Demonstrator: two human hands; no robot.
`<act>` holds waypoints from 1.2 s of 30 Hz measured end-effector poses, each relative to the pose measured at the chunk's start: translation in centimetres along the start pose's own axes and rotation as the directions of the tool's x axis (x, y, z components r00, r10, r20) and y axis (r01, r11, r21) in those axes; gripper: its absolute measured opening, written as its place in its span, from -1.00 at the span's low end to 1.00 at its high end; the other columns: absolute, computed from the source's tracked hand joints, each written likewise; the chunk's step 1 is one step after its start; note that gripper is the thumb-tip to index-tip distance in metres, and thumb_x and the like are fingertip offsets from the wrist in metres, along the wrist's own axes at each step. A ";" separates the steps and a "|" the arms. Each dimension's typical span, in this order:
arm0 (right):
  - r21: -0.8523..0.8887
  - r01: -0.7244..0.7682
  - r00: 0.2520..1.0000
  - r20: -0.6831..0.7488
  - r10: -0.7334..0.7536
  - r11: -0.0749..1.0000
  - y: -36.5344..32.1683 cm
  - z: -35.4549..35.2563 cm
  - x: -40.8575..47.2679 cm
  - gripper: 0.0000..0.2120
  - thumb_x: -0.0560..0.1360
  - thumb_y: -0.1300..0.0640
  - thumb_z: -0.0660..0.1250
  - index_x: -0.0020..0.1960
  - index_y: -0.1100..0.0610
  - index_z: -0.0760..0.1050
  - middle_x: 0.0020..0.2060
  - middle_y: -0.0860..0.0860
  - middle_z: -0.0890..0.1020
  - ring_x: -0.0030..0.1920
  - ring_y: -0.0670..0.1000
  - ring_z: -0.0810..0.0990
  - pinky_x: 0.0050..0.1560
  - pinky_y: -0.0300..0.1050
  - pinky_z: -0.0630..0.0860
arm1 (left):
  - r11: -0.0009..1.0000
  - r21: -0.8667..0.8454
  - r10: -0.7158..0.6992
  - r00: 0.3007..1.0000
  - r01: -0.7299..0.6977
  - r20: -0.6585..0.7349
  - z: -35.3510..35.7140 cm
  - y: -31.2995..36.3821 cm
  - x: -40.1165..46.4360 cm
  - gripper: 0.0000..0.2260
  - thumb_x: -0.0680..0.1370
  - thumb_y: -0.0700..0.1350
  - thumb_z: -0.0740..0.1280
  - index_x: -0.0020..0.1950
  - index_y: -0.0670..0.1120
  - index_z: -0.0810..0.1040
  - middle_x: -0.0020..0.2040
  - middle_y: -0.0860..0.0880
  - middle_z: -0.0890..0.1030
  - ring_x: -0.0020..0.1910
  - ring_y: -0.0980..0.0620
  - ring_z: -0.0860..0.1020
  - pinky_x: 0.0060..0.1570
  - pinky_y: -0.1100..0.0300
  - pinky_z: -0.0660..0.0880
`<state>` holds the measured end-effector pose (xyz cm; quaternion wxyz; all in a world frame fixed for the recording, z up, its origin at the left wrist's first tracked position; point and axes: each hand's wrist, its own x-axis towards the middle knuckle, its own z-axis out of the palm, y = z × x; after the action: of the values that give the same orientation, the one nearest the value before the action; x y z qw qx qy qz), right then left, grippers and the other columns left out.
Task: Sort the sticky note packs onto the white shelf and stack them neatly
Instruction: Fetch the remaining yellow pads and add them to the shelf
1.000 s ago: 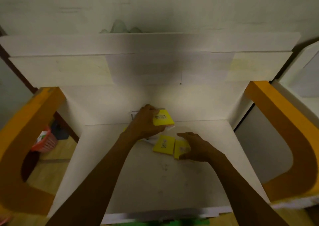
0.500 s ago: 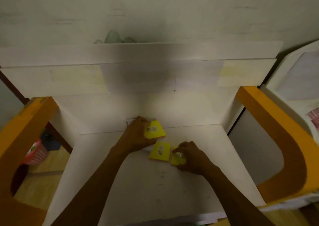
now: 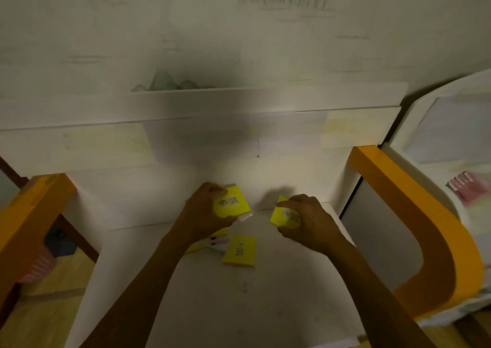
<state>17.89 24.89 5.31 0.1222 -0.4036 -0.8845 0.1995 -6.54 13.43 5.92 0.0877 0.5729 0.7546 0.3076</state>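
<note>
My left hand is closed around a yellow sticky note pack, held above the white table top. My right hand grips a second yellow sticky note pack, lifted off the table and tilted. A third yellow pack lies flat on the table between and just below both hands. Another yellow pack and clear wrapping lie partly hidden under my left wrist. The white shelf runs along the wall behind the table.
Orange curved side frames stand left and right of the table. A white cabinet with a pink item sits at the far right. A red basket rests on the wooden floor at the lower left.
My right hand has picked a yellow pack off the table and raised it toward the back. The left hand keeps hold of its pack. The view has tilted upward.
</note>
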 end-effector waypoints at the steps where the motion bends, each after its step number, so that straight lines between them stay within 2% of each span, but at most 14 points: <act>1: 0.005 0.005 1.000 -0.022 -0.005 1.000 -0.3 -0.9 0.2 -0.44 0.34 -0.09 0.48 0.31 -0.18 0.45 0.30 -0.04 0.44 0.31 0.05 0.35 0.17 0.01 0.47 | 1.000 -0.009 0.020 1.000 -0.020 -0.010 -0.1 0.3 0.2 -0.39 0.27 0.06 0.57 0.27 -0.06 0.52 0.21 0.03 0.45 0.15 0.04 0.50 0.06 0.25 0.39; 7: -0.005 0.014 0.995 -0.094 -0.014 1.000 -1.8 -3.9 0.6 -0.44 0.35 -0.08 0.47 0.33 -0.19 0.43 0.32 -0.08 0.40 0.34 0.01 0.31 0.12 0.00 0.49 | 0.992 0.012 0.123 0.989 -0.122 -0.076 -0.7 1.8 2.0 -0.39 0.27 0.07 0.57 0.23 -0.14 0.55 0.20 -0.06 0.47 0.17 -0.02 0.49 0.07 0.44 0.24; 10: -0.014 0.009 0.995 -0.094 -0.010 1.000 -1.9 -4.9 0.4 -0.44 0.36 -0.09 0.46 0.33 -0.18 0.42 0.32 -0.07 0.40 0.34 0.02 0.31 0.13 0.01 0.49 | 0.987 -0.003 0.161 0.983 -0.162 -0.093 -1.0 2.8 2.7 -0.41 0.25 0.09 0.51 0.20 -0.17 0.57 0.17 -0.09 0.49 0.16 -0.06 0.51 0.11 0.37 0.29; 15: -0.030 0.008 0.993 -0.118 -0.011 1.000 -1.9 -7.5 -0.2 -0.44 0.36 -0.11 0.47 0.33 -0.16 0.43 0.31 -0.04 0.42 0.34 0.03 0.32 0.17 0.05 0.49 | 0.980 -0.020 0.196 0.976 -0.198 -0.092 -1.3 4.9 3.6 -0.44 0.26 -0.07 0.60 0.19 -0.21 0.57 0.17 -0.12 0.49 0.15 -0.08 0.52 0.12 0.35 0.32; 22: -0.165 0.066 0.977 -0.191 -0.097 0.984 -1.0 -13.2 -1.5 -0.46 0.36 -0.15 0.43 0.32 -0.14 0.46 0.27 0.00 0.50 0.26 0.08 0.45 0.22 -0.05 0.42 | 0.976 0.010 0.215 0.966 -0.216 -0.145 -2.1 10.6 4.2 -0.43 0.27 -0.02 0.59 0.24 -0.14 0.56 0.21 -0.08 0.48 0.15 -0.05 0.52 0.10 0.26 0.40; 26: -0.122 0.053 0.963 -0.255 -0.083 0.991 1.5 -16.7 -3.8 -0.47 0.35 -0.12 0.44 0.31 -0.19 0.45 0.27 -0.05 0.47 0.28 0.05 0.40 0.16 -0.06 0.44 | 0.965 0.017 0.261 0.949 -0.263 -0.177 -1.6 15.5 4.2 -0.44 0.28 -0.01 0.58 0.23 -0.14 0.57 0.17 -0.07 0.49 0.11 -0.04 0.53 0.08 0.21 0.44; 28: -0.136 0.052 0.957 -0.277 -0.088 0.989 3.3 -18.3 -5.4 -0.47 0.35 -0.14 0.44 0.31 -0.21 0.44 0.26 -0.08 0.45 0.29 0.03 0.37 0.04 -0.13 0.37 | 0.962 0.021 0.272 0.940 -0.274 -0.206 -0.7 18.4 3.9 -0.44 0.28 0.00 0.58 0.23 -0.13 0.57 0.16 -0.06 0.49 0.09 -0.01 0.53 0.05 0.25 0.41; 30: -0.131 0.037 0.955 -0.289 -0.074 0.991 5.4 -19.9 -7.4 -0.47 0.35 -0.16 0.43 0.30 -0.24 0.42 0.26 -0.10 0.44 0.31 -0.01 0.34 0.00 -0.11 0.33 | 0.956 0.023 0.289 0.930 -0.291 -0.229 0.7 21.6 3.3 -0.44 0.29 0.00 0.57 0.23 -0.14 0.57 0.16 -0.06 0.49 0.08 -0.02 0.53 0.04 0.24 0.42; 33: -0.131 0.018 0.954 -0.294 -0.057 0.991 9.2 -22.0 -10.7 -0.45 0.35 -0.18 0.43 0.32 -0.24 0.41 0.27 -0.08 0.43 0.31 0.00 0.32 0.01 -0.08 0.38 | 0.945 0.041 0.324 0.906 -0.326 -0.271 3.4 26.6 2.2 -0.43 0.29 0.01 0.57 0.24 -0.17 0.56 0.16 -0.11 0.50 0.10 -0.07 0.53 0.05 0.15 0.48; 36: -0.119 -0.007 0.953 -0.300 -0.029 0.993 13.3 -23.8 -14.0 -0.44 0.34 -0.19 0.44 0.32 -0.21 0.42 0.27 -0.06 0.43 0.31 0.01 0.34 0.05 -0.03 0.47 | 0.935 0.041 0.349 0.891 -0.353 -0.288 6.6 31.3 1.3 -0.42 0.31 0.02 0.57 0.25 -0.18 0.54 0.18 -0.12 0.50 0.11 -0.08 0.52 0.04 0.16 0.45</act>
<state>44.75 28.16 19.76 0.2326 -0.4308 -0.8681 0.0820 21.64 21.83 18.62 -0.0777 0.6477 0.6413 0.4039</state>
